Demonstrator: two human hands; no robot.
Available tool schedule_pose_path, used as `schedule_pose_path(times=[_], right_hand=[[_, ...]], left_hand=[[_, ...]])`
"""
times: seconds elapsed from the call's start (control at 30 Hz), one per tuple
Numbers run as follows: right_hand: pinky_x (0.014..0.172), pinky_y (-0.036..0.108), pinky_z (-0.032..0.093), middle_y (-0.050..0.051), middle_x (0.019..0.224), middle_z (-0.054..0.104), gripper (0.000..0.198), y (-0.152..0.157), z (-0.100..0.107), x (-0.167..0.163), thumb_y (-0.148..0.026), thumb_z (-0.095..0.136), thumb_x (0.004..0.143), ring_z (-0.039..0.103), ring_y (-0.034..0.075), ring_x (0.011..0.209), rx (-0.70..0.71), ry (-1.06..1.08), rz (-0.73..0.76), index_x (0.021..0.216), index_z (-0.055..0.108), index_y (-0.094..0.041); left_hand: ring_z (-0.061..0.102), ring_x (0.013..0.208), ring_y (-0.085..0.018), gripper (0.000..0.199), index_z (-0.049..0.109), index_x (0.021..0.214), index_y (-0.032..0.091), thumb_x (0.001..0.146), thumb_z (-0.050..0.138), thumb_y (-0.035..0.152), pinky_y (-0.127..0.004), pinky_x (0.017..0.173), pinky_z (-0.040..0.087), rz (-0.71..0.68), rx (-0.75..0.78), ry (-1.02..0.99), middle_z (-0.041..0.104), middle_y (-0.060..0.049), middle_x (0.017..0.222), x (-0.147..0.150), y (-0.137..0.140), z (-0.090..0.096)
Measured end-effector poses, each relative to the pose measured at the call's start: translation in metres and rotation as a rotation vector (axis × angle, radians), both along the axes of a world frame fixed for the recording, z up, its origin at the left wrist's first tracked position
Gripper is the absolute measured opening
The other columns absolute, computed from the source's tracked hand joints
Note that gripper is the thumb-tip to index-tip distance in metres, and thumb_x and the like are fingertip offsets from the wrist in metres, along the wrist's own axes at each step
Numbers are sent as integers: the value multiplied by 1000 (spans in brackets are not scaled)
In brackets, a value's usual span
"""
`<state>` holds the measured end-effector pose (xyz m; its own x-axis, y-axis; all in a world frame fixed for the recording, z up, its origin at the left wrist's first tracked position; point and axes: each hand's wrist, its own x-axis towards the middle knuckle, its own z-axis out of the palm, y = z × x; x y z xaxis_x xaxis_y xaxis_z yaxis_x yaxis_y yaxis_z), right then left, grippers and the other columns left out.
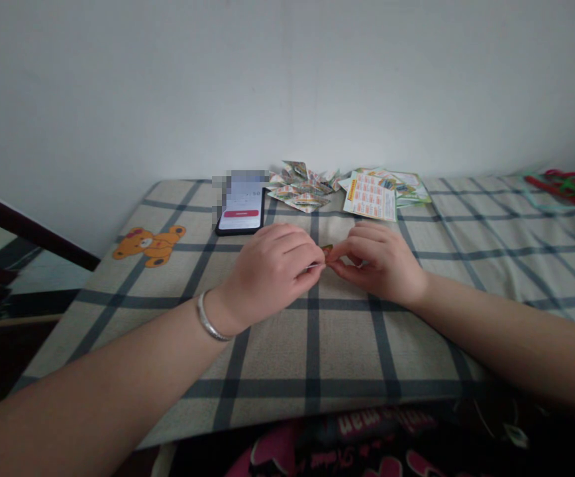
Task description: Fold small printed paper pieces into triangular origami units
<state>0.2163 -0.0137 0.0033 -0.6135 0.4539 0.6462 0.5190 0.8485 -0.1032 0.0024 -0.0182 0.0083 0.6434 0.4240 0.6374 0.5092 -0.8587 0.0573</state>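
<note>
"Paper scrap [327,250], small and printed, sits between your two hands, above the tabletop [267,364]. How is your grip?"

"Your left hand [280,260] pinches a thin, pale edge between thumb and fingers; your right hand [379,262] pinches the coloured end, and your fingertips nearly meet. Most of the scrap is covered, so you cannot tell its full shape from here."

"Then let one hand steady it while the other presses. You'd likely do best with light, even pressure and lined-up edges; squeeze hard and thin paper may crumple."

"Under your wrists you have a checked cloth [350,361], woven-looking, smooth here and rumpled toward your right. What lies farther off?"

"Past your left hand, a flat orange bear cutout [154,246] with rounded limbs. Next, your phone [240,220], a glossy slab in a dark case, screen lit."

"Beyond your hands, folded papers [300,193] with sharp points and crisp creases, and beside them flat printed cards [373,197], overlapping. Behind everything, you face a plain, pale wall [287,79]."
</note>
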Motion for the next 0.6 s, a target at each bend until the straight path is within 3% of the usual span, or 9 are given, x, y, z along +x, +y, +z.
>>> schedule_pose_path(times=[0.6], right_hand=[[58, 28, 34, 1, 64, 57, 14, 0, 3, 1, -22, 60, 86, 49, 14, 62, 58, -114, -82, 75, 67, -17]], left_hand=[[61, 86, -18, 12, 64, 77, 17, 87, 57, 16, -35, 85, 50, -3, 25, 45, 67, -2, 83, -1, 2, 0]])
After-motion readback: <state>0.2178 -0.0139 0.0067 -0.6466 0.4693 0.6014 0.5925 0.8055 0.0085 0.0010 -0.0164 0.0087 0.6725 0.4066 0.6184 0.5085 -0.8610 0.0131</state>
